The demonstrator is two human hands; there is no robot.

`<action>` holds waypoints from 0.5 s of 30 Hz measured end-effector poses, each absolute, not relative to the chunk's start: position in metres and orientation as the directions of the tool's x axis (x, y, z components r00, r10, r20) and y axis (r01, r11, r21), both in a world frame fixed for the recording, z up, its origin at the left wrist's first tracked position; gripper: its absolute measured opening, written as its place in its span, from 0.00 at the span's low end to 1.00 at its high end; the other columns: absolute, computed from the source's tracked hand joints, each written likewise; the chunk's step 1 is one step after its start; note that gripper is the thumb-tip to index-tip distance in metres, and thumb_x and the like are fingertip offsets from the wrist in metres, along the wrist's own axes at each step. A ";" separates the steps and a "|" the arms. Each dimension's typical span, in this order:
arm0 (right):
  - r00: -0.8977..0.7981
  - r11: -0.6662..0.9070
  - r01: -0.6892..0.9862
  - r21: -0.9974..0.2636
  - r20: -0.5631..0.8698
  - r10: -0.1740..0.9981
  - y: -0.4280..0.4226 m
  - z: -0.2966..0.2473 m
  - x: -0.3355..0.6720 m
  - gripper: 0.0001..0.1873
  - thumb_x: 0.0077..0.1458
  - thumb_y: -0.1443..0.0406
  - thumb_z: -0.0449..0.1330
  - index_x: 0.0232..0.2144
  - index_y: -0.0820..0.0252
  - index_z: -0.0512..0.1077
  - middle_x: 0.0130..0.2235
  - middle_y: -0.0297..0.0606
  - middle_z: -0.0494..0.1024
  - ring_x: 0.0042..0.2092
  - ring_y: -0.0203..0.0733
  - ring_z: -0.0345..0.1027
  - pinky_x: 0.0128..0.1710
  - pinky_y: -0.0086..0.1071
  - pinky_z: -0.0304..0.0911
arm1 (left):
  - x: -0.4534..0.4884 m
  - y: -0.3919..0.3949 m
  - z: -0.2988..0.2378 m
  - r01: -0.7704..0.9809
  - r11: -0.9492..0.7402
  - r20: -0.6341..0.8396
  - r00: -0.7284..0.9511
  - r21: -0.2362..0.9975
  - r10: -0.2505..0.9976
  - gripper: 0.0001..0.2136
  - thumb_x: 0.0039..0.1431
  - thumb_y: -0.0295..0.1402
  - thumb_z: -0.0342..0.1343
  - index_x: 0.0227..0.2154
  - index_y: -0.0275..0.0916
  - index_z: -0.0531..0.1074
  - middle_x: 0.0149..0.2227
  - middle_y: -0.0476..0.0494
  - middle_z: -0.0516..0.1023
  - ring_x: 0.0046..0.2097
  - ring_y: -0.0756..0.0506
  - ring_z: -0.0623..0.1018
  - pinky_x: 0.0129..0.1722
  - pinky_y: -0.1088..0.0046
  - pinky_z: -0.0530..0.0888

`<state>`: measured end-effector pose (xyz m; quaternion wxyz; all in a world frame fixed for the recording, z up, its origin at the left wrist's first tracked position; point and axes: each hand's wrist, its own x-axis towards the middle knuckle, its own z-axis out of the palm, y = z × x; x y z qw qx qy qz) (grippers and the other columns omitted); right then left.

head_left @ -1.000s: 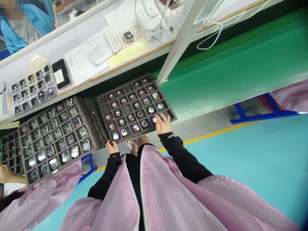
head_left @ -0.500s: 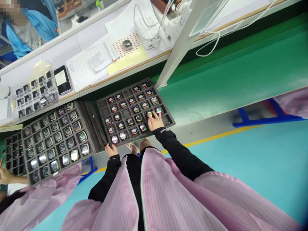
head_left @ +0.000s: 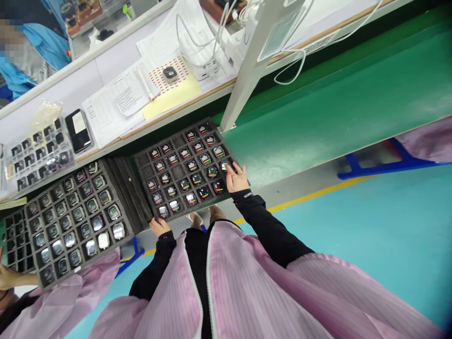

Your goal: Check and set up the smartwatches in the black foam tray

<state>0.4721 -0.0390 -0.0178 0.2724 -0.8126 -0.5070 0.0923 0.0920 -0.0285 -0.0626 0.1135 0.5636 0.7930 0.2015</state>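
Note:
A dark foam tray (head_left: 141, 165) with rows of small lit smartwatch bodies lies on the green bench in front of me. My left hand (head_left: 158, 226) grips the tray's near left corner. My right hand (head_left: 236, 178) rests at the tray's near right corner, its fingertips on a watch body (head_left: 225, 165) in the right-hand column. Both arms wear black sleeves under a pink striped coat.
A second foam tray (head_left: 132, 186) of watch bodies lies to the left, with a co-worker's hand (head_left: 7, 278) at its end. A white upright post (head_left: 243, 70) stands behind my tray. The shelf beyond holds papers (head_left: 113, 101), a phone (head_left: 79, 131), a clear tray and cables.
My right hand slid from the near right corner in onto the watches, then back toward the tray's right edge. The view shifted, so the trays sit further left. The left hand stayed on its corner.

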 end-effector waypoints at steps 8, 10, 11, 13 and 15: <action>0.417 -0.316 0.800 -0.510 0.093 0.904 -0.034 -0.021 0.473 0.28 0.62 0.66 0.42 0.57 0.75 0.68 0.53 0.56 0.75 0.66 0.53 0.53 0.67 0.60 0.41 | 0.093 -0.026 -0.063 0.847 0.304 0.075 -0.371 0.436 0.926 0.10 0.63 0.35 0.52 0.43 0.34 0.68 0.43 0.42 0.70 0.48 0.43 0.71 0.52 0.58 0.68; 0.398 -0.314 0.806 -0.502 0.066 0.915 -0.032 -0.021 0.473 0.27 0.62 0.66 0.42 0.57 0.76 0.68 0.53 0.56 0.75 0.66 0.53 0.53 0.67 0.59 0.40 | 0.094 -0.027 -0.063 0.847 0.309 0.087 -0.380 0.432 0.921 0.11 0.64 0.36 0.52 0.43 0.34 0.68 0.44 0.41 0.71 0.48 0.43 0.72 0.52 0.58 0.69; 0.396 -0.315 0.805 -0.502 0.060 0.916 -0.031 -0.020 0.474 0.27 0.62 0.65 0.43 0.56 0.76 0.68 0.53 0.56 0.75 0.66 0.52 0.54 0.67 0.59 0.40 | 0.094 -0.027 -0.064 0.847 0.312 0.092 -0.385 0.430 0.918 0.11 0.64 0.36 0.52 0.44 0.34 0.69 0.44 0.41 0.71 0.49 0.43 0.72 0.53 0.57 0.69; 0.414 -0.322 0.794 -0.515 0.070 0.908 -0.030 -0.019 0.478 0.27 0.62 0.65 0.42 0.56 0.73 0.70 0.52 0.54 0.76 0.64 0.52 0.56 0.67 0.59 0.41 | 0.095 -0.027 -0.065 0.846 0.320 0.101 -0.396 0.426 0.913 0.11 0.64 0.37 0.53 0.44 0.34 0.69 0.45 0.41 0.72 0.49 0.43 0.72 0.53 0.57 0.70; 0.455 -0.341 0.773 -0.535 0.094 0.885 -0.033 -0.018 0.484 0.26 0.63 0.65 0.42 0.54 0.70 0.71 0.50 0.51 0.78 0.61 0.51 0.61 0.66 0.58 0.42 | 0.095 -0.027 -0.067 0.844 0.330 0.106 -0.408 0.422 0.907 0.12 0.64 0.37 0.53 0.44 0.34 0.69 0.45 0.41 0.72 0.49 0.43 0.73 0.53 0.56 0.70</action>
